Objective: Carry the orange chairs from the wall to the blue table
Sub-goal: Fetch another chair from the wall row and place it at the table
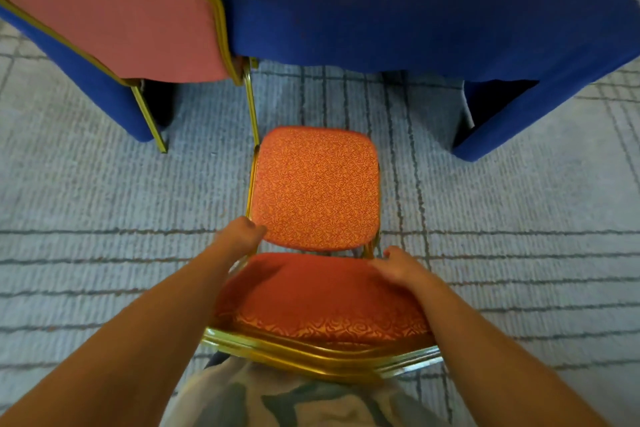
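Note:
An orange chair (315, 187) with a patterned seat and gold frame is right in front of me, its backrest (322, 302) closest to my body. My left hand (240, 236) grips the left side of the chair where back and seat meet. My right hand (401, 267) curls over the right side of the backrest. The seat faces the blue table (415, 0), which is draped with a blue cloth and lies just beyond the chair. A second orange chair (114, 21) stands at the table on the far left, its back towards me.
Grey carpet (86, 218) with dark grid lines covers the floor around the chair. The cloth hangs to the floor at the table corner (502, 128) on the right. Gold legs (152, 125) of the second chair stand close to the left of my chair.

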The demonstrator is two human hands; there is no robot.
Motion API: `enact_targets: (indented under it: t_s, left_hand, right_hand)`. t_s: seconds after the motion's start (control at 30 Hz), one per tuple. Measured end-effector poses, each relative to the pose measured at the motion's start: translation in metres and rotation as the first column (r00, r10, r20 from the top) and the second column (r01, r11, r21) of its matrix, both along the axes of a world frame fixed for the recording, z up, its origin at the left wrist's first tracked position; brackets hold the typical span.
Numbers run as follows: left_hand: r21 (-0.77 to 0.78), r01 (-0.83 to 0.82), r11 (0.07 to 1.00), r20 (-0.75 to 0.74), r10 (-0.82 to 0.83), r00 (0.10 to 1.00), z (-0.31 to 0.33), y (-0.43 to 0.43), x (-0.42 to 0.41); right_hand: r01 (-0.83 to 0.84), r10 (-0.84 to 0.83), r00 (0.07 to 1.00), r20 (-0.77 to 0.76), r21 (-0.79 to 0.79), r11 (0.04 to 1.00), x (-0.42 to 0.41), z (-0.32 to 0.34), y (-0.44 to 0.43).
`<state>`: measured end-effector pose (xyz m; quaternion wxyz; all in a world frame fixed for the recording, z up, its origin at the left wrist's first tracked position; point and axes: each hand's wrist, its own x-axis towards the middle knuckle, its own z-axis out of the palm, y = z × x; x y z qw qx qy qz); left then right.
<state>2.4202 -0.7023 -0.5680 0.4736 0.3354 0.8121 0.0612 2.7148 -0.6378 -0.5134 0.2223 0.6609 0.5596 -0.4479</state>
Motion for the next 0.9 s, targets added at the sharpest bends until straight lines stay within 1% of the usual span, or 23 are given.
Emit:
enact_targets:
  t_s: [0.13, 0.27, 0.4, 0.5, 0.6, 0.77, 0.9]
  left_hand:
    - [-0.077, 0.0, 0.997, 0.044, 0.003, 0.999, -0.015, -0.009, 0.003]
    - [-0.128, 0.004, 0.992, 0.012, -0.002, 1.0, -0.025, -0.015, 0.005]
    - [-0.173, -0.029, 0.985, -0.034, 0.024, 0.999, -0.035, -0.02, 0.005]
    - [-0.204, -0.005, 0.979, -0.048, -0.005, 0.999, -0.043, -0.025, 0.005]
    - [-0.242, 0.034, 0.97, -0.046, -0.046, 0.998, -0.047, -0.027, 0.006]
    - [-0.395, 0.086, 0.914, -0.04, -0.111, 0.993, -0.057, -0.029, 0.005]
    - [-0.479, 0.054, 0.876, -0.031, -0.079, 0.996, -0.06, -0.029, 0.002]
  right_hand:
    - [0.05, -0.048, 0.998, 0.042, -0.058, 0.997, 0.01, -0.016, 0.002]
    - [0.061, -0.06, 0.998, 0.024, -0.059, 0.996, 0.012, -0.033, 0.005]
    - [0.051, -0.048, 0.997, 0.061, -0.06, 0.997, 0.017, -0.047, 0.008]
    - [0.035, -0.026, 0.995, 0.097, -0.093, 0.995, 0.023, -0.059, 0.013]
    - [0.039, -0.02, 0.993, 0.118, -0.163, 0.986, 0.028, -0.071, 0.017]
    - [0.031, -0.004, 0.994, 0.111, -0.242, 0.97, 0.03, -0.091, 0.02]
    - [0.017, 0.023, 0.991, 0.133, -0.291, 0.956, 0.032, -0.105, 0.028]
